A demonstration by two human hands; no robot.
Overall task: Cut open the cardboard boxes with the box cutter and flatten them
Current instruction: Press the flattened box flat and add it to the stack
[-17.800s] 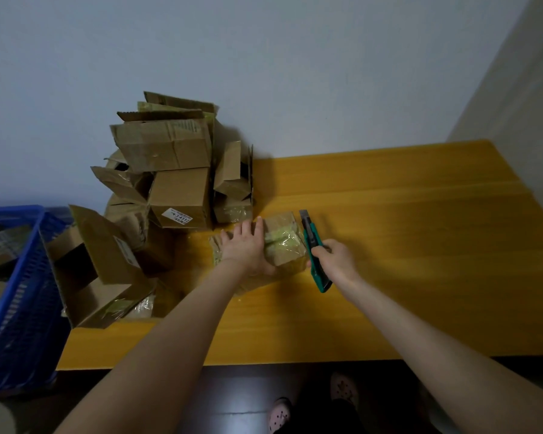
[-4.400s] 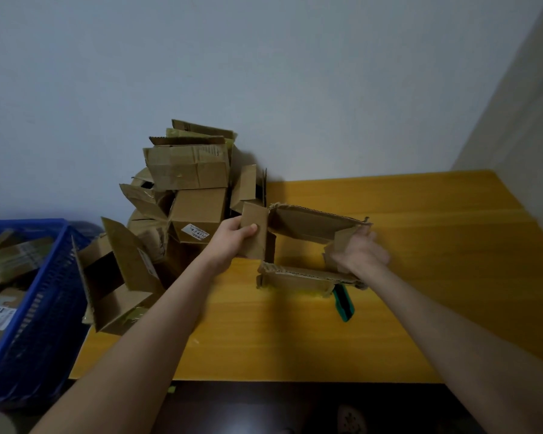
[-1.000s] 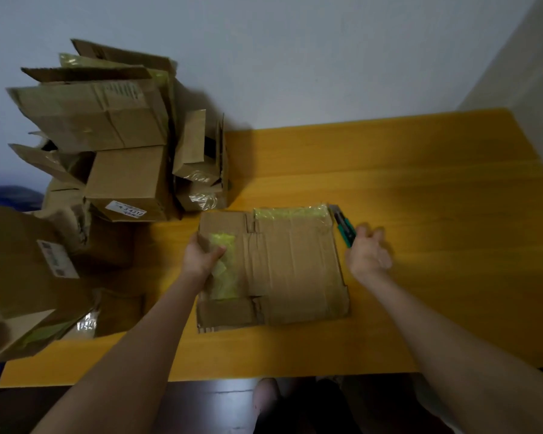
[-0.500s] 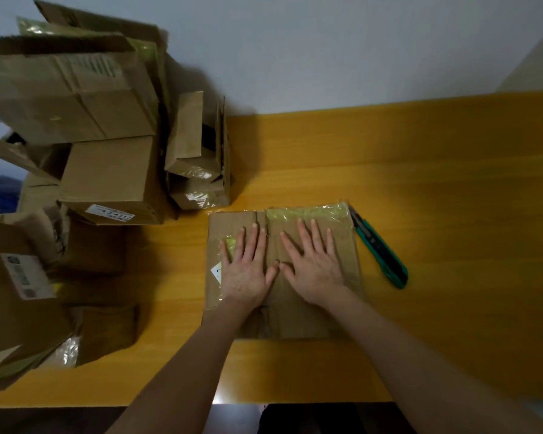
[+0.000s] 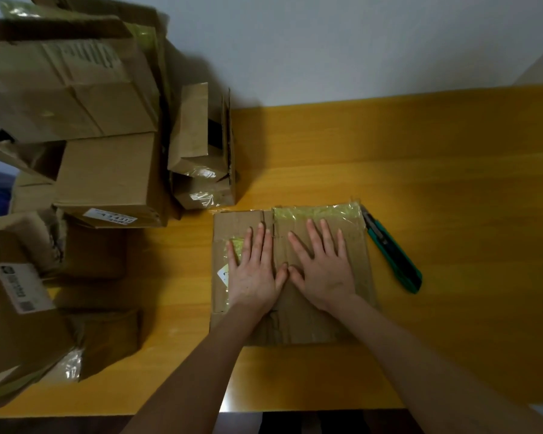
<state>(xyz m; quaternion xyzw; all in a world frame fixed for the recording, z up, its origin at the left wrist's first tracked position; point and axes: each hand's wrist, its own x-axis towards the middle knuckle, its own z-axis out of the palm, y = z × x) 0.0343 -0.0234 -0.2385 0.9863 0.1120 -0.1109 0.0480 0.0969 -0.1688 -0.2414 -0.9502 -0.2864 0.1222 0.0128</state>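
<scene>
Pressing palm-down on the flattened cardboard box, both hands are lying side by side in the head view.

Item: flattened cardboard box. It is lying flat on the yellow wooden table, toward the near edge and left of the middle. A strip of yellow-green tape is running along the right part of its far edge, and a small white label is showing near its left edge.

Item: left hand. It is resting on the left half of the sheet with fingers straight and close together, gripping nothing, fingertips pointing toward the wall.

Item: right hand. It is resting on the right half with fingers straight and slightly spread, also gripping nothing. The two thumbs are meeting, or all but meeting, at the middle of the sheet; which of the two cannot be told.

Item: box cutter, green and black. It is lying on the table just beside the right edge of the flattened box, its blade end by the box's far right corner and its handle slanting away to the near right. Neither hand is touching it.

Item: pile of cardboard boxes. It is standing at the left end of the table, stacked up against the wall, with flaps hanging open. A small taped box at the pile's right side is sitting just beyond the flattened box's far left corner. A large box at the near left is carrying a white shipping label.
</scene>
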